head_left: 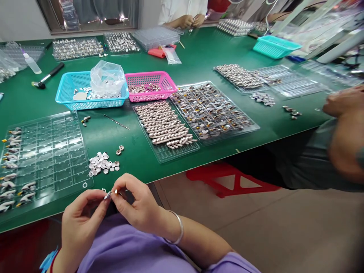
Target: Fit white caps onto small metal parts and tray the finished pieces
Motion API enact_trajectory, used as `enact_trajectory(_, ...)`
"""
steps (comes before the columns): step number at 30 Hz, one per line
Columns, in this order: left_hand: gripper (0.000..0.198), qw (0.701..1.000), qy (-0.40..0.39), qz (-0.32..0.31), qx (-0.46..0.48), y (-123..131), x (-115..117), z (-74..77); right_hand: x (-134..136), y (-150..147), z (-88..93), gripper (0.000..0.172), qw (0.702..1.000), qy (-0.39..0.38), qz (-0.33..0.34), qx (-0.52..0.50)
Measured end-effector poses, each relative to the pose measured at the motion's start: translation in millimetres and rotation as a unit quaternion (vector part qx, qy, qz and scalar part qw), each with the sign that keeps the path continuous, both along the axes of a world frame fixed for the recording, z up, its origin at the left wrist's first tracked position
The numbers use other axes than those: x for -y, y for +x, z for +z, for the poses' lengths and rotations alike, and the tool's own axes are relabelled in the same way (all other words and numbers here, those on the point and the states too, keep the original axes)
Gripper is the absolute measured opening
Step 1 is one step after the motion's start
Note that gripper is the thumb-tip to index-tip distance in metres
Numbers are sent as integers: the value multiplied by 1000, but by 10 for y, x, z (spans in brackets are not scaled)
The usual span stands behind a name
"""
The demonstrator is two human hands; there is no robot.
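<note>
Just off the table's front edge, my left hand (81, 220) pinches a small silvery-white part (107, 195) between thumb and forefinger. My right hand (139, 203) is closed in a pinch right beside it, on a tiny piece with a white and orange tip (116, 191). Whether the two pieces are joined cannot be made out. Beyond my hands lies a pile of small white round discs (102, 163), with two brownish cups (120, 150) near it. Left of the pile, a clear compartment tray (54, 151) holds several white, black and yellow bird-like pieces (8, 184) along its left side.
A blue basket (64, 99) with a plastic bag and a pink basket (170, 90) stand behind. Tweezers (116, 122), a hammer (48, 76) and filled trays (165, 125) lie on the green table (136, 159). Co-workers' hands (345, 100) are at the right and far side. A red stool (227, 180) stands below.
</note>
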State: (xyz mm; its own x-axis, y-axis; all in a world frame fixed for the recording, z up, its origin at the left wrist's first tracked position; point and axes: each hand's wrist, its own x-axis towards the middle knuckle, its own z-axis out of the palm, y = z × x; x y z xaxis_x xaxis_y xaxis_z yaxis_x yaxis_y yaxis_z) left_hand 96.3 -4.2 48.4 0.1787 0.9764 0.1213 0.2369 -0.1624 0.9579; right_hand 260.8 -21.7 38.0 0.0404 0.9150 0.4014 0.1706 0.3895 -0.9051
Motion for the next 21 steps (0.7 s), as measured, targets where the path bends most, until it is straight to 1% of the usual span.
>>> enact_trajectory(3, 6, 997, -66, 4, 26, -12, -5, -6, 18, -22, -1, 3, 998, 59, -7, 8)
enact_trajectory(5, 7, 993, -112, 2, 48, -7, -10, 5, 30, -29, -4, 7, 996, 89, -1, 5)
enact_trajectory(8, 9, 988, -133, 19, 78, 12, -8, 18, 35, -27, -19, 11, 993, 113, 3, 31)
enact_trajectory(11, 11, 990, -112, 52, 73, 31, 9, 13, 21, -24, -46, 7, 992, 106, -5, 65)
enact_trajectory(14, 12, 989, -111, 65, 69, 43, 24, 7, 1, -24, -64, 4, 994, 80, -6, 75)
enact_trajectory(17, 11, 981, -144, 66, 109, 60, 11, 19, -11, -22, -66, 4, 995, 70, -1, 72)
enact_trajectory(21, 16, 954, -223, 69, 185, 90, -37, 41, -12, 3, -50, 5, 996, 63, -35, 50)
